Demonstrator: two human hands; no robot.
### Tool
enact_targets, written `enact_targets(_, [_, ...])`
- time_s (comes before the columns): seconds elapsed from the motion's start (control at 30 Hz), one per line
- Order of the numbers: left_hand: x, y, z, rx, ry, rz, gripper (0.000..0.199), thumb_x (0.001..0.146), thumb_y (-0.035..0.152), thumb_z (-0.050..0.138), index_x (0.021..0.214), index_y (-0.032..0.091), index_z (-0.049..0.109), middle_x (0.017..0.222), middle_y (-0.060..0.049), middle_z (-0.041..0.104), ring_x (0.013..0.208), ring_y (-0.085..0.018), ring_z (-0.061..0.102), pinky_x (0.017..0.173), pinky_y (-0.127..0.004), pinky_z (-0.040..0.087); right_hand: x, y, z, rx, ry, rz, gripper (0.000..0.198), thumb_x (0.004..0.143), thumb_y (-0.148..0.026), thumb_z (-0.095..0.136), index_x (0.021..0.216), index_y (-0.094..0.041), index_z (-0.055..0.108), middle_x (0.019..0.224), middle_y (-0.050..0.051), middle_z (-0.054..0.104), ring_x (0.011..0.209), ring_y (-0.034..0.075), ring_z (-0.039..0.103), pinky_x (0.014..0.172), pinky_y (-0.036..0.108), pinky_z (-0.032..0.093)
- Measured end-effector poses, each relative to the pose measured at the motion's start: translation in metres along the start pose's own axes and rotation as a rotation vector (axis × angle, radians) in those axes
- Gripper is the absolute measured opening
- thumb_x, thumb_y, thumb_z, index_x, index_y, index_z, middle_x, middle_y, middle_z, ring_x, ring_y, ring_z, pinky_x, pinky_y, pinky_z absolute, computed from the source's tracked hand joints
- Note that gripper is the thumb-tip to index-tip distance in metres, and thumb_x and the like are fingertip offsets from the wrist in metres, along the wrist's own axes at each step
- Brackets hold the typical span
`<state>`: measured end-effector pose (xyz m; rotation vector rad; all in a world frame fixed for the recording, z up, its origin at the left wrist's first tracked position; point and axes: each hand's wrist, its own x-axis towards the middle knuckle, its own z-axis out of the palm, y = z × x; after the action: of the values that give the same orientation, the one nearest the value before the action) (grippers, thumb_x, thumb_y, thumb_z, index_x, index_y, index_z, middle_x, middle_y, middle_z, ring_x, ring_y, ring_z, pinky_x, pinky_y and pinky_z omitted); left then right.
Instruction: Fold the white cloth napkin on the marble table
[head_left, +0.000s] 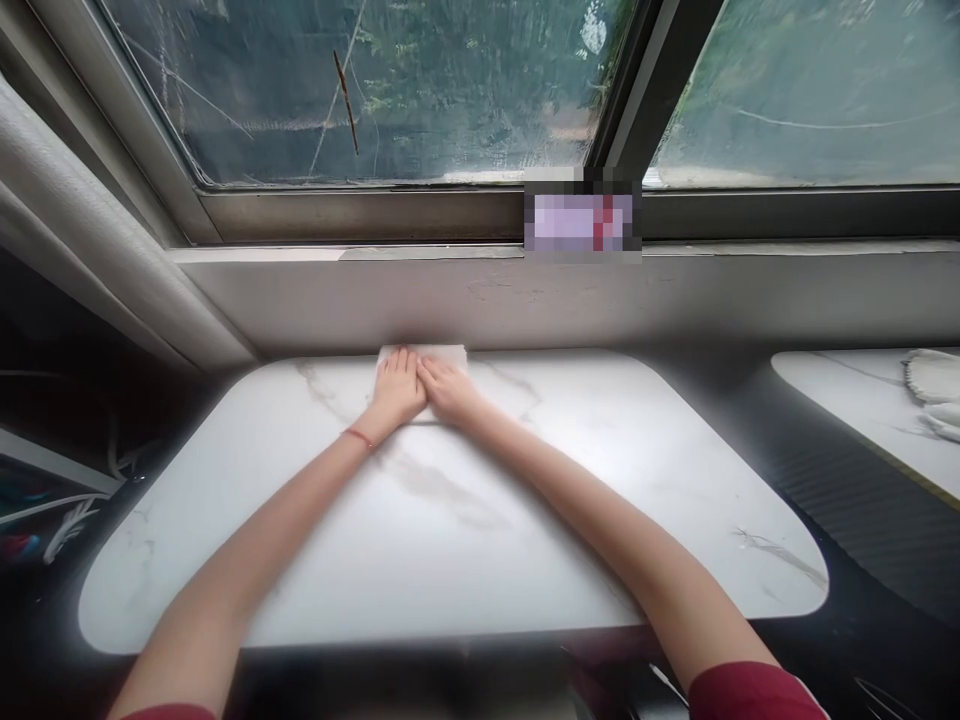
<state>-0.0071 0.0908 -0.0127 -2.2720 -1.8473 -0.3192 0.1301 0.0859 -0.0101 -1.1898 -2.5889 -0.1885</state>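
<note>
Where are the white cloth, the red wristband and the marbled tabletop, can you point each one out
White cloth point(454, 355): head view, on its far right corner.
Red wristband point(360, 436): head view, middle of the visible band.
Marbled tabletop point(420, 580): head view, bare surface toward the near edge.

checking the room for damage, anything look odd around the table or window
A brown streak and pale lines mark the left window pane, perhaps dirt or scratches. No spill shows on the table around the cloth.
</note>
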Motion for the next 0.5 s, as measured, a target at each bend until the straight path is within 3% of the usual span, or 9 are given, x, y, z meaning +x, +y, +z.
enact_targets(0.1, [0.008,0.004,0.01,-0.034,0.045,0.008,0.06,0.095,0.025,0.029,0.148,-0.001,0.041,0.157,-0.022,0.04,0.147,-0.03,0.035,0.12,-0.046,0.026,-0.002,0.017,0.009,0.07,0.018,0.014,0.055,0.094,-0.012,0.038,0.147,0.003,0.045,0.155,0.022,0.043,0.145,0.029,0.038,0.119,0.042,0.031])
enact_targets(0.23, [0.006,0.0,0.012,-0.084,0.04,0.034,0.061,0.095,0.028,0.031,0.148,0.001,0.04,0.158,-0.021,0.038,0.148,-0.03,0.034,0.12,-0.047,0.026,-0.002,0.018,0.012,0.087,0.063,0.02,0.053,0.093,-0.015,0.04,0.143,0.002,0.049,0.151,0.023,0.047,0.143,0.029,0.04,0.117,0.043,0.033])
enact_targets(0.5, [-0.009,0.003,-0.015,-0.036,0.013,0.044,0.073,0.09,0.045,0.045,0.147,-0.001,0.039,0.143,-0.022,0.053,0.129,-0.037,0.047,0.105,-0.047,0.039,-0.026,0.016,0.002,0.086,0.126,-0.109,0.035,0.089,-0.012,0.041,0.116,-0.004,0.061,0.121,0.02,0.063,0.111,0.026,0.055,0.102,0.037,0.042])
